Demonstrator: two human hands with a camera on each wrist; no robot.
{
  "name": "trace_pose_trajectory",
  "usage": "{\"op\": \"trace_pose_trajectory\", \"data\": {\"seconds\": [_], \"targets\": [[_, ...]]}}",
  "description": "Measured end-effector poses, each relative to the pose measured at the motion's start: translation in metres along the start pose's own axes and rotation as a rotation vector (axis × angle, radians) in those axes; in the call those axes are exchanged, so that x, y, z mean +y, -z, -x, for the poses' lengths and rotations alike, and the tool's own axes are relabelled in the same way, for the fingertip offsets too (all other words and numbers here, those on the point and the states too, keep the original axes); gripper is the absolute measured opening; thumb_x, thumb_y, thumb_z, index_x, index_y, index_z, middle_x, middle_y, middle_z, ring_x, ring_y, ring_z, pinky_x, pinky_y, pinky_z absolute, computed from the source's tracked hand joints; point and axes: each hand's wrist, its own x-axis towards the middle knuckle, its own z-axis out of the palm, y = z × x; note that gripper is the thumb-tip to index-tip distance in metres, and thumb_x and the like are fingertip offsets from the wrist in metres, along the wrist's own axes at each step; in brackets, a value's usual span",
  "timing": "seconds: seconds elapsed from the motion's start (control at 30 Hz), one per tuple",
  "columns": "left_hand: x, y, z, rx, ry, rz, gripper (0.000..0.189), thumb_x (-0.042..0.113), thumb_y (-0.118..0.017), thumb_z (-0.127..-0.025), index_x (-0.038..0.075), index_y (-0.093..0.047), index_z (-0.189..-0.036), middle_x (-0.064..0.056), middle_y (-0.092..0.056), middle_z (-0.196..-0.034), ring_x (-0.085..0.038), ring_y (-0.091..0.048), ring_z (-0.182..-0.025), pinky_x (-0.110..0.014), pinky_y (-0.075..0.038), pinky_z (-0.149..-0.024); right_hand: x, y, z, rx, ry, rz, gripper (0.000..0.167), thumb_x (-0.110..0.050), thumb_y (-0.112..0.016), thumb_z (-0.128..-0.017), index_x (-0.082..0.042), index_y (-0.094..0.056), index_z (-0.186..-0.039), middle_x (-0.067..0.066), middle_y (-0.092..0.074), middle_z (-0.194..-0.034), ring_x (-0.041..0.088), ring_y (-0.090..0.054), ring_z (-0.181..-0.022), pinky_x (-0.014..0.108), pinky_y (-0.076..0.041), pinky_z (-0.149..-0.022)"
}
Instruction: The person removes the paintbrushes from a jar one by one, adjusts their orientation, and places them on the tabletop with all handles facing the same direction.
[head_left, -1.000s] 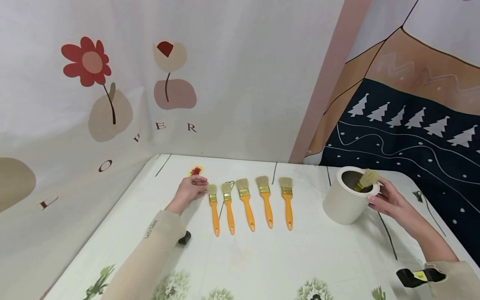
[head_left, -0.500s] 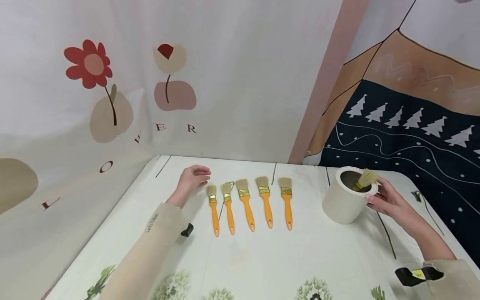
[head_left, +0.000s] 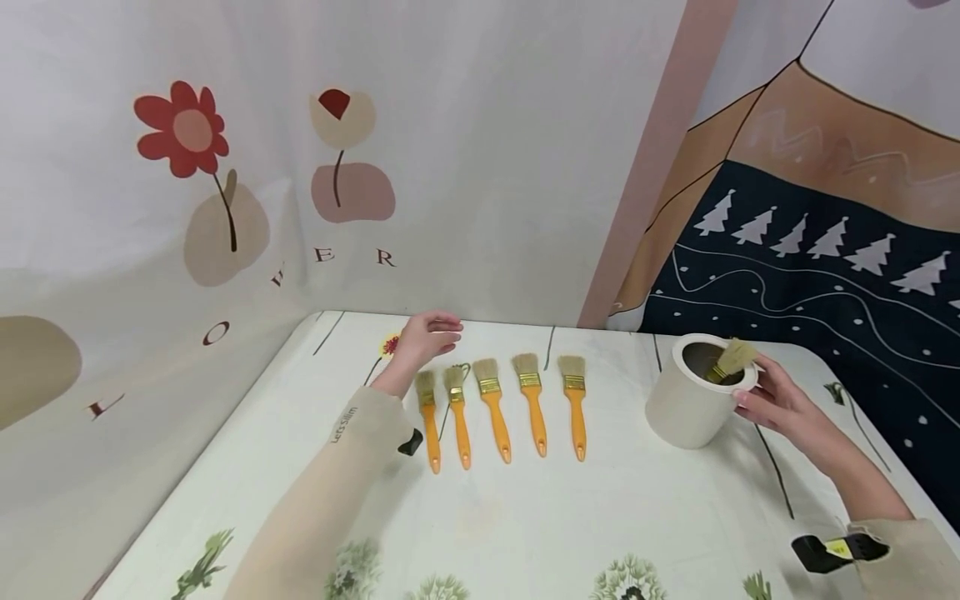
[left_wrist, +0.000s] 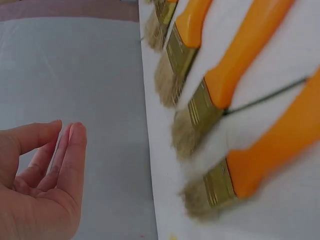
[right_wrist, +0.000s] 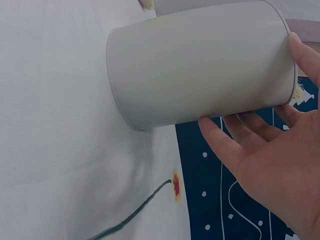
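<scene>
My left hand [head_left: 424, 340] hovers near the table's back edge, above the bristle ends of the leftmost brushes. In the left wrist view its thumb and fingers are loosely bent with nothing between them. Several flat paintbrushes with orange handles lie in a row, bristles away from me, among them a leftmost paintbrush [head_left: 430, 417] and a rightmost paintbrush [head_left: 576, 408]. My right hand [head_left: 791, 410] holds a white cylindrical canister [right_wrist: 200, 70] by its right side, thumb at the rim and fingers along the wall. Another paintbrush [head_left: 731, 360] leans inside it, bristles over the rim and its handle hidden.
A white floral cloth [head_left: 510, 525] covers the table. Behind it hangs a pale printed curtain [head_left: 480, 167], and a dark tree-patterned cloth [head_left: 810, 275] hangs at the right. Black straps [head_left: 840, 552] circle the sleeves at the wrists.
My left hand has moved right and toward the back, from beside the leftmost paintbrush to above the brush tips. The right hand, the canister and the row of brushes keep their places.
</scene>
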Motion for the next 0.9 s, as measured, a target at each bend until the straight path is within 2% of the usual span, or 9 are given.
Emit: {"op": "trace_pose_trajectory", "data": {"seconds": [0.2,0.53,0.9], "targets": [[0.008,-0.021,0.0,-0.028,-0.013,0.041,0.031,-0.001,-0.062,-0.096,0.0,-0.062,-0.126,-0.02,-0.065,-0.128,-0.031,-0.065,-0.117,-0.034,-0.057,-0.098,-0.001,-0.001,0.0,-0.004,-0.001,0.004,0.069,-0.018,-0.046,-0.107,-0.025,-0.004,-0.161,-0.005,-0.035,-0.145,-0.027,-0.042,-0.111,0.005,-0.05,-0.086],[0.019,-0.054,0.004,-0.073,-0.085,0.044,0.027,-0.001,-0.064,-0.094,0.002,-0.065,-0.121,-0.018,-0.068,-0.122,-0.034,-0.066,-0.115,-0.035,-0.059,-0.095,0.0,0.0,0.0,-0.002,-0.003,-0.01,0.069,-0.015,-0.046,-0.107,-0.02,-0.003,-0.161,-0.026,-0.032,-0.135,-0.026,-0.043,-0.111,0.005,-0.051,-0.085],[0.035,-0.081,0.005,-0.142,-0.12,0.085,0.029,0.0,-0.067,-0.092,-0.001,-0.065,-0.121,-0.018,-0.069,-0.122,-0.03,-0.069,-0.112,-0.031,-0.06,-0.091,-0.001,-0.001,0.001,-0.002,-0.014,-0.004,0.07,-0.017,-0.046,-0.107,-0.021,-0.003,-0.161,-0.02,-0.034,-0.136,-0.026,-0.043,-0.11,0.005,-0.051,-0.085]]}}
